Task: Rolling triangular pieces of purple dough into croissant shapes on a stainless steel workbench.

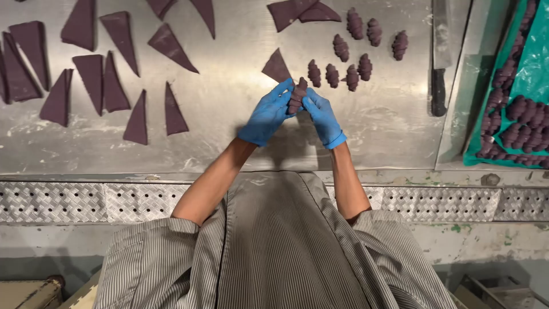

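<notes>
Step in hand: rolling of one dark purple dough piece (297, 95) into a ridged, tapered roll, judged from the shape it already shows between the gloves.
Left hand (266, 118): blue glove, fingers curled around the lower left side of the dough piece, grasping it.
Right hand (323, 117): blue glove, fingertips pinched on the right side of the same dough piece, grasping it.
Dough piece location: centre of the frame, held just above the desk (229, 143), not resting on it.
Next move requirement: judged to call for light, even finger pressure so the ridges do not flatten, and a free spot beside the finished rolls (354, 54).
Finished rolls: about nine, in a loose cluster at upper centre-right of the frame, each apart from its neighbour.
Cut triangles (103, 74): flat dark purple dough triangles, spread over the upper left of the frame; one more triangle (277, 67) lies just above the hands.
Knife (439, 68): long blade, dark handle, at upper right, lying along the desk edge.
Tray (529, 86): green liner, far right of the frame, crowded with shaped rolls.
Surface: bare steel desk, scuffed and faintly floured; patterned metal strip along its near edge.
Room: little visible; striped grey garment on the person fills the lower frame.
</notes>
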